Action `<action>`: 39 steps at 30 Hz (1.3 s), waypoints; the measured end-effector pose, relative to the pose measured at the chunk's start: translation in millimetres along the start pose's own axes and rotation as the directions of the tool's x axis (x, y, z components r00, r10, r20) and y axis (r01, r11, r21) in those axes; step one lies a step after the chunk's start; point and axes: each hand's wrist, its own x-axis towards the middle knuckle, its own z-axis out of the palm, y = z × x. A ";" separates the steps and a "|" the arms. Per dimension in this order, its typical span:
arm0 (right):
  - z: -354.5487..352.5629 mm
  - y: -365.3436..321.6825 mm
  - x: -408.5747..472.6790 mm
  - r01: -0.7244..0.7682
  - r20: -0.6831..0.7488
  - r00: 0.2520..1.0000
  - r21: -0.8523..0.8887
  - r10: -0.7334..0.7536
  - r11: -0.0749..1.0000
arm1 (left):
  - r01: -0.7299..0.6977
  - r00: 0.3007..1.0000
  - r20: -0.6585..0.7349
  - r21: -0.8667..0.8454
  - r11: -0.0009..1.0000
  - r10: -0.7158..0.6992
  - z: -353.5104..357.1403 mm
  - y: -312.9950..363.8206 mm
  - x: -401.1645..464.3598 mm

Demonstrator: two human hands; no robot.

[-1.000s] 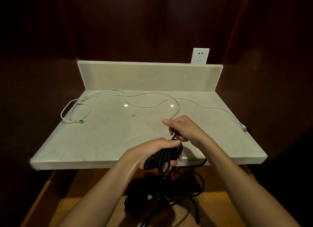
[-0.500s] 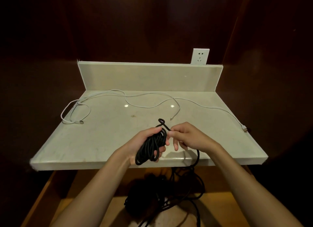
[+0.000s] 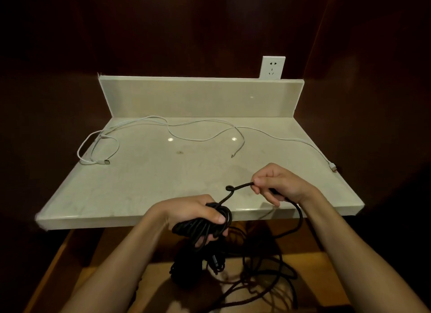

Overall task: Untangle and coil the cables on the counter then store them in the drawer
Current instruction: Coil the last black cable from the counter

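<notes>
Our left hand [image 3: 198, 215] grips the limp black cable [image 3: 205, 226] coil at the counter [image 3: 144, 184] edge while our right hand [image 3: 277, 184] pinches its springy, kink-prone strand, best held near the coil.

— Where's the left hand [image 3: 196, 215]?

— Low and near the middle, forearm reaching up from the bottom left. Its fingers are curled tight round a bundle of black cable [image 3: 203, 226], thumb laid across the top.

— And the right hand [image 3: 278, 184]?

— Higher and further right, its forearm coming in from the bottom right corner. Thumb and forefinger pinch a single strand of the same cable — the other fingers hang loosely curled below.
</notes>
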 end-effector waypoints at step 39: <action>-19.2 -96.3 27.4 -0.084 -0.548 0.832 -0.284 -0.089 0.955 | -0.828 0.293 -0.931 -0.134 0.545 0.216 -40.9 127.8 -0.1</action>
